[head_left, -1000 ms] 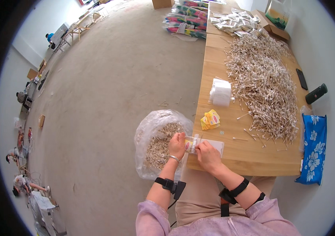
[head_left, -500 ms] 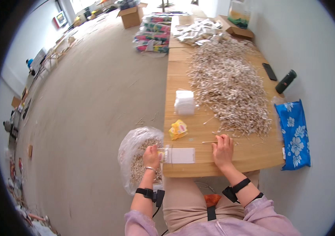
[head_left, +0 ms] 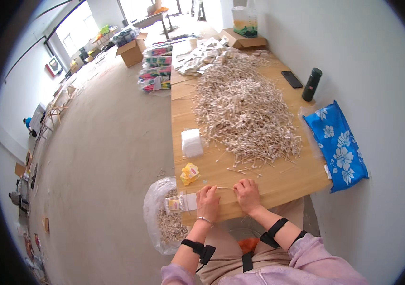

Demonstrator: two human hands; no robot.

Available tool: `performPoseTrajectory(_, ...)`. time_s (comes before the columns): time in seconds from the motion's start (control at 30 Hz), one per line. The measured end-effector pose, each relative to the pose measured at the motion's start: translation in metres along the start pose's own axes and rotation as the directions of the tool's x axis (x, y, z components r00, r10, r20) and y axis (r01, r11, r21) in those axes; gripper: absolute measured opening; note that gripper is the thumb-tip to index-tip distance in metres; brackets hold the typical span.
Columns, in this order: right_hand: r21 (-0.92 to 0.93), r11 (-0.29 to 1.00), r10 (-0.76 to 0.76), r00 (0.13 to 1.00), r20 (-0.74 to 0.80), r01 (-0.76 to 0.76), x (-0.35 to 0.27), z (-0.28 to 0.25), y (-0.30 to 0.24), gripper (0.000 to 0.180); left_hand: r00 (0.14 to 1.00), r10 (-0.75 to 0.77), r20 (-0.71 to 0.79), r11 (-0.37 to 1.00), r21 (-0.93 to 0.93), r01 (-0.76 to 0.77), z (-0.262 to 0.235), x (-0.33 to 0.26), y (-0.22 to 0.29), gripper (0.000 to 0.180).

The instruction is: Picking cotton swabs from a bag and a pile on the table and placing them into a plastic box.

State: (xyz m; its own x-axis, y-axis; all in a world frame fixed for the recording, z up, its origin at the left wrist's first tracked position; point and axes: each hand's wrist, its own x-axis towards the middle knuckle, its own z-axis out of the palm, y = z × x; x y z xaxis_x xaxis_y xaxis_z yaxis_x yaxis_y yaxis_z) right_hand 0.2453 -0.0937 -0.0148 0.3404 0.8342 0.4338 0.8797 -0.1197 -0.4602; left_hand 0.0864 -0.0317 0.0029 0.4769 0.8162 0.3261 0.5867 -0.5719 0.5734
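Observation:
At the near edge of the table, a single cotton swab (head_left: 225, 188) stretches between my two hands. My left hand (head_left: 208, 204) has its fingers closed at the swab's left end, partly over a white flap. My right hand (head_left: 247, 195) is closed at the other end. To the left of my left hand, a clear packet of cotton swabs (head_left: 174, 203) with a yellow card lies at the table's left edge, jutting past it. A large heap of loose cotton swabs (head_left: 247, 114) covers the middle of the table, with several strays in front of it.
Yellow cards (head_left: 189, 174) and a stack of white sleeves (head_left: 192, 143) lie along the left side. A plastic bag of swabs (head_left: 152, 209) stands below the table edge. To the right are a blue flowered pack (head_left: 339, 147), a dark bottle (head_left: 312, 85) and a phone (head_left: 292, 79).
My left hand has left the swab packet and moved right onto the table. My right hand has closed at the swab, which has come nearer the table's front edge. The view has shifted.

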Motion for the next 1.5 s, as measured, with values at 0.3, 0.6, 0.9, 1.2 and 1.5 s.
performPoseTrajectory(0.3, -0.021, 0.997, 0.068, 0.998, -0.018, -0.068, -0.006, -0.027, 0.024, 0.021, 0.994, 0.073, 0.078, 0.995, 0.065, -0.078, 0.033, 0.003, 0.005, 0.011)
performPoseTrajectory(0.6, -0.161, 0.825, 0.503, 0.834, -0.228, -0.541, 0.077, -0.090, 0.157, 0.092, 0.992, 0.000, 0.124, 0.996, -0.083, 0.010, -0.063, -0.061, -0.026, 0.006)
performPoseTrajectory(0.9, -0.104, 0.875, 0.471, 0.881, -0.038, -0.473, 0.120, -0.053, 0.210, 0.046, 0.772, -0.627, -0.101, 0.777, -0.011, 0.630, -0.124, -0.163, -0.171, 0.012)
performPoseTrajectory(1.2, 0.308, 0.826, 0.554, 0.778, -0.294, -0.472, 0.161, -0.057, 0.132, 0.038, 0.621, -0.753, -0.215, 0.642, -0.038, 0.766, -0.101, -0.158, -0.203, 0.029)
performPoseTrajectory(1.5, 0.077, 0.986, -0.127, 0.960, -0.248, 0.150, 0.112, -0.026, 0.011, 0.029, 0.964, -0.186, -0.188, 0.981, -0.081, 0.174, -0.056, -0.066, -0.063, 0.034)
